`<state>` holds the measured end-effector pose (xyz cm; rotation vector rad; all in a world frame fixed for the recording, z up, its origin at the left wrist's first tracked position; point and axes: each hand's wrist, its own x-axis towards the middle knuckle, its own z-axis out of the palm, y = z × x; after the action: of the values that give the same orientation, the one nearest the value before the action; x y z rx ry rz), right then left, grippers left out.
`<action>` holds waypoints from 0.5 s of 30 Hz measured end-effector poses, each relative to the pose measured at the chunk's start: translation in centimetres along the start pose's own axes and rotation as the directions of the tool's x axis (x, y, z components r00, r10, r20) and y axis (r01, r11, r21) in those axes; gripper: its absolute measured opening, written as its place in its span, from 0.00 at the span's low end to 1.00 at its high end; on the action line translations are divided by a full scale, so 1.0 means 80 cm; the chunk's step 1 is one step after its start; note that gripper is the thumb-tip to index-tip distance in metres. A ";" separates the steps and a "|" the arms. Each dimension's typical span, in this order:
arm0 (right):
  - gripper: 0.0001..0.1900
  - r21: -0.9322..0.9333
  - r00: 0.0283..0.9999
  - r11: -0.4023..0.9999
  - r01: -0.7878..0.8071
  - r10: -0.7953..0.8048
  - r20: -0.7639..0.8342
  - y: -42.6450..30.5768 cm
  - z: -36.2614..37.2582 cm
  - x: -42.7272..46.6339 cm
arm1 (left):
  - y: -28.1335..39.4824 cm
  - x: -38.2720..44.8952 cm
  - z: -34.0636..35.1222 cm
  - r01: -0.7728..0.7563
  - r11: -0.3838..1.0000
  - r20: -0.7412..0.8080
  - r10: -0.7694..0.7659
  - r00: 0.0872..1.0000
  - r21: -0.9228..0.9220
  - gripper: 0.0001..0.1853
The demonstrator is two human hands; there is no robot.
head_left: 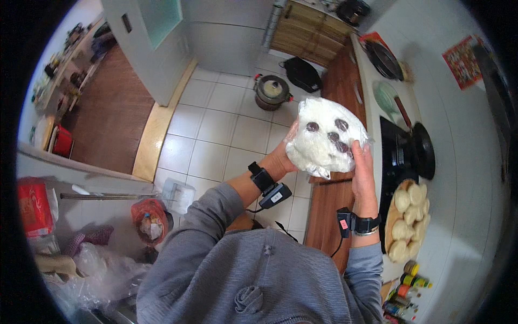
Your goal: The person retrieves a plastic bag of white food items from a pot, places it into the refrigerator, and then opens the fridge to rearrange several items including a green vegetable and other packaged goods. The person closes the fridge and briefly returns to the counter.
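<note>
Between my two hands I hold a white, lumpy mass in clear plastic wrap (319, 139), with several dark round pieces, perhaps dates, showing on its face. My left hand (283, 156) supports its left side, the fingers mostly hidden behind it. On the opposite side, my right hand (363, 172) grips the lower right edge, thumb laid over the front. The bundle is held up in front of me, above the floor and beside the wooden cabinet fronts (330, 210). What lies under the bundle is hidden.
Along the counter at right are a round board of pale buns (408, 220), a black frying pan (425, 152) by the cooktop (392, 141), a glass lid (384, 97) and several bottles (404, 295). A lidded pot (272, 92) stands on the floor. A lined bin (149, 222) is at left.
</note>
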<state>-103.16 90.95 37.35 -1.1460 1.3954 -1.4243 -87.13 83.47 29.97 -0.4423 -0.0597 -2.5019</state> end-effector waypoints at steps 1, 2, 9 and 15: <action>0.31 0.013 0.999 1.000 0.027 -0.026 -0.029 -0.005 -0.005 0.003 | 0.000 0.001 0.009 -0.035 0.999 0.020 0.034 0.999 0.037 0.34; 0.33 -0.159 0.989 0.984 0.074 -0.093 -0.117 -0.004 -0.008 -0.002 | -0.006 -0.010 0.017 0.001 1.000 0.157 0.001 0.988 -0.007 0.33; 0.37 -0.306 0.874 0.820 0.483 -0.470 0.118 -0.008 0.024 0.022 | 0.004 -0.003 0.041 -0.307 0.766 0.097 0.307 0.947 0.565 0.34; 0.34 0.519 0.928 0.843 0.142 -0.296 0.226 0.023 0.103 0.110 | 0.040 0.038 0.101 -0.182 -0.274 0.316 0.600 0.735 0.944 0.36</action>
<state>-97.46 80.23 35.85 -1.1400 0.6393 -1.5720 -85.29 80.32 38.40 0.5652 -1.3767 -1.0595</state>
